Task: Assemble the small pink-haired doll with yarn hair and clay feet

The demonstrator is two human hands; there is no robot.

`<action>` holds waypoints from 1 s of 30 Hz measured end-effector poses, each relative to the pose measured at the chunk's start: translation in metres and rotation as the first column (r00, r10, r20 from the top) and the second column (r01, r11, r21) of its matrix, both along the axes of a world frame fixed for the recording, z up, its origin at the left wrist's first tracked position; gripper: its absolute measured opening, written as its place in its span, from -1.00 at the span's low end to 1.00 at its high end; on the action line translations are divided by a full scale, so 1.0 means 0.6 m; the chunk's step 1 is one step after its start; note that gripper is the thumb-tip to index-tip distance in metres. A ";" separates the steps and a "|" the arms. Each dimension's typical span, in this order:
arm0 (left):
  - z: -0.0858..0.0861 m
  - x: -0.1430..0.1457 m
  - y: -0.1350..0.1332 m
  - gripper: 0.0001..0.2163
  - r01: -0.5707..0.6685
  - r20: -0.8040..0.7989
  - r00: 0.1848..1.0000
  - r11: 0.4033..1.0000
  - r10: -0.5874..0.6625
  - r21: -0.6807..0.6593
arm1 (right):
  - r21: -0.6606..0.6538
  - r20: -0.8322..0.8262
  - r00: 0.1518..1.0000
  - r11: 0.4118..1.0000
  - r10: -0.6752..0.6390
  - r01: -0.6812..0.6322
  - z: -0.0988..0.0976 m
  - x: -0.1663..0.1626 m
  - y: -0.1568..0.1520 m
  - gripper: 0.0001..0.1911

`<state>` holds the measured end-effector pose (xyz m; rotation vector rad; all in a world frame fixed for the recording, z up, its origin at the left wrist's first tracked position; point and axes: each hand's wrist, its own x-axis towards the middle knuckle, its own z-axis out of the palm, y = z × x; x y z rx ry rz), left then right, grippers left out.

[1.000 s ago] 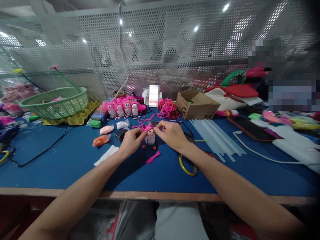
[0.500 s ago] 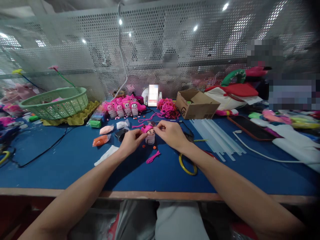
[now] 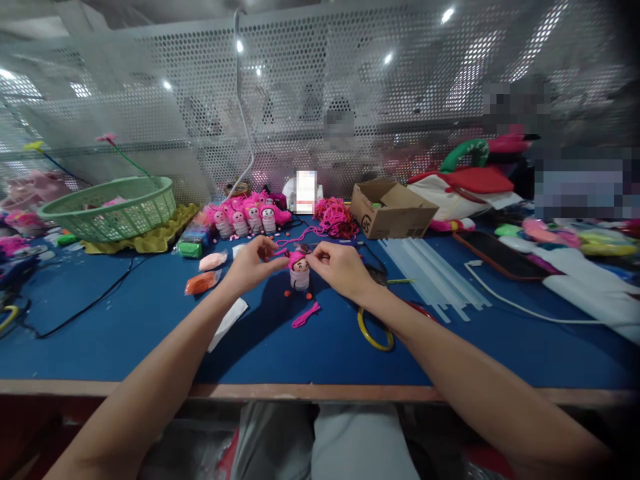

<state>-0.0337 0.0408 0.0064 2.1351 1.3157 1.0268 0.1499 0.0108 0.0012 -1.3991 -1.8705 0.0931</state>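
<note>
At frame centre, the right hand (image 3: 344,269) pinches the pink-hooded doll (image 3: 300,276), the left hand (image 3: 250,268), thumb and fingers parted, beside it.

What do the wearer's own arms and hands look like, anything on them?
Left hand and right hand: ungloved, no watch or bracelet visible. Left forearm and right forearm: bare as far as shown, no sleeves, cables or markings seen. Upper arms out of view. Below, light grey trousers.
</note>
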 end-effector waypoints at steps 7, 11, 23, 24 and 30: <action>0.017 0.025 0.003 -0.66 0.151 -0.057 0.987 0.988 -0.150 0.012 | -0.006 0.002 1.000 1.000 -0.001 0.001 -0.001 0.001 -0.001 -0.81; 0.012 0.027 0.010 -0.76 0.160 -0.079 0.984 0.987 -0.159 0.002 | 0.009 -0.001 1.000 1.000 0.013 -0.013 -0.002 0.002 0.000 -0.83; 0.002 0.025 0.012 -0.76 0.185 -0.008 0.983 0.983 -0.185 -0.018 | -0.017 -0.057 0.998 1.000 0.015 -0.015 -0.011 0.011 0.003 -0.84; 0.001 0.024 0.013 -0.76 0.187 0.008 0.982 0.982 -0.187 -0.021 | -0.029 -0.069 0.997 0.999 0.016 -0.018 -0.012 0.013 0.003 -0.84; -0.013 0.020 0.022 -0.76 0.249 0.178 0.958 0.962 -0.227 -0.114 | -0.130 -0.183 0.983 0.990 0.032 -0.057 -0.021 0.016 0.005 -0.83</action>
